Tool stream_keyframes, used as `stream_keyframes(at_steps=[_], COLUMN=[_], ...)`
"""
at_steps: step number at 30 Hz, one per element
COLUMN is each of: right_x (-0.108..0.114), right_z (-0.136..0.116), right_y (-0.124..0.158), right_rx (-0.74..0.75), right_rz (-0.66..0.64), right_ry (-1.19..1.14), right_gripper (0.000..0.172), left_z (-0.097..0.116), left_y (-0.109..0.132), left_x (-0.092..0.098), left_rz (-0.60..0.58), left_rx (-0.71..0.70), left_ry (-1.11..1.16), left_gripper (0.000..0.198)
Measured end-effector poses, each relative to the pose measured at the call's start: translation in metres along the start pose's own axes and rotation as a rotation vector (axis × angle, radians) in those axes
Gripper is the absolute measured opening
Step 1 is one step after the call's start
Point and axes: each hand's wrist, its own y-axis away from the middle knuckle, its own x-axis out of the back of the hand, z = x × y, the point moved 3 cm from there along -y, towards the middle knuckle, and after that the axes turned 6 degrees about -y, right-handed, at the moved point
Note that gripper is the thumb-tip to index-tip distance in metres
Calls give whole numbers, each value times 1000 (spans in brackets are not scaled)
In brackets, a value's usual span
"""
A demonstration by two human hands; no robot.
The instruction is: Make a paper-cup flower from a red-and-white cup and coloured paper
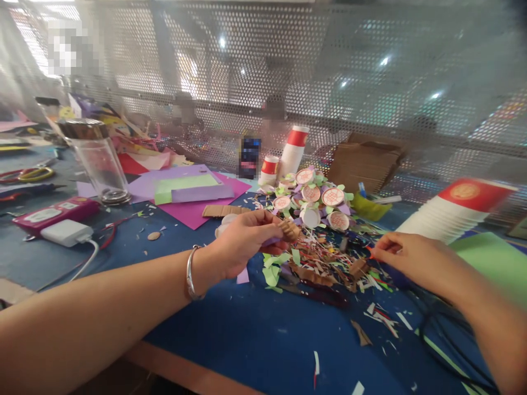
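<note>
Corrugated cardboard strip [290,229] pinched by left hand [241,241]; right hand [411,259] curled beside paper scraps [325,263], grip unclear

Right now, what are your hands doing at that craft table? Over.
Left hand pinching corrugated card piece. Right hand pinched shut at scrap pile, contents unclear. Cup flowers close behind.

- Left hand [242,241]: bare, no glove.
- Left wrist: one thin bangle [190,272], silver-coloured metal, plain and smooth, catching the light.
- Left forearm [102,312]: uncovered to the frame edge.
- Right hand [415,262]: bare.
- Right forearm [494,323]: uncovered as far as it shows.
</note>
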Motion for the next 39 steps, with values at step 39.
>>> stream_keyframes(at_steps=[39], right_x=[-19], right_z=[-107], right_y=[50], right_rx=[489], right_rz=[0], right_ry=[-317], right_gripper=[19], left_z=[-7], left_y=[-3], left_x=[1], left_rz=[-57], left_rx=[-114], left_ry=[-140], left_gripper=[6])
